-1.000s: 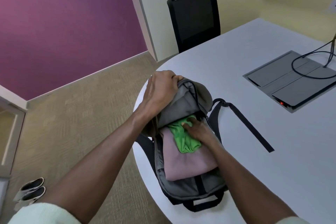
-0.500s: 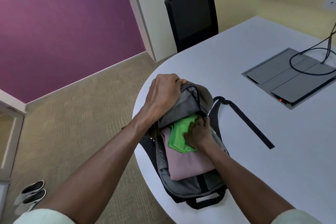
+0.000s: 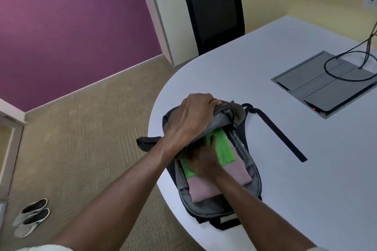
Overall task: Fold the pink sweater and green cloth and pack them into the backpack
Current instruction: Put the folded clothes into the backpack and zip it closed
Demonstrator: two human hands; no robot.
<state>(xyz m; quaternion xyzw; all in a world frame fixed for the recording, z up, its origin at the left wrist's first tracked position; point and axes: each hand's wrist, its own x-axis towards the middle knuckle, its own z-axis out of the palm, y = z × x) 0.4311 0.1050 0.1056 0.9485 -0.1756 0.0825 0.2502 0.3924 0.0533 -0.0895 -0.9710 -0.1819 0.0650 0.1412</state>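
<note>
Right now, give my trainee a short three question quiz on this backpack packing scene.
1. True or false: the green cloth lies on top of the pink sweater inside the backpack.
2. Which hand holds the backpack's flap up? A. left hand B. right hand
3. Fill in: the backpack's loose black strap lies on the ___.

Key: 1 true. 2 A; the right hand presses on the green cloth. 3 table.
</note>
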